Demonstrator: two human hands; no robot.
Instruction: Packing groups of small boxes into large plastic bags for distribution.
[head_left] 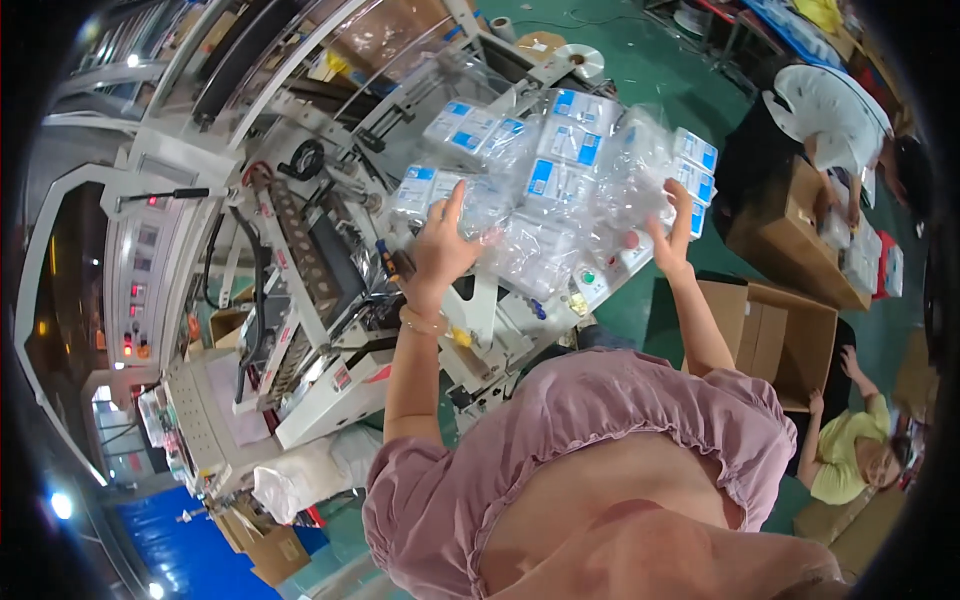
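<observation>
Several white packs with blue labels [562, 182], bundled in clear plastic film, lie on the machine's table in front of me. Loose, crumpled film [638, 160] bulges up among them on the right side. My left hand [440, 245] is at the near left edge of the bundles, its fingers apart and the index finger pointing away from me. My right hand [674, 232] is at the right, fingers spread and slightly curled beside the loose film; whether they touch it I cannot tell. Beyond that hand stands a short stack of similar packs [695, 165].
A packaging machine [325, 250] with bars and cables fills the left. A small button panel [592, 282] sits at the table's near edge. An open cardboard box [765, 335] stands at right. One person in white [830, 112] and another in yellow-green [850, 455] are near boxes.
</observation>
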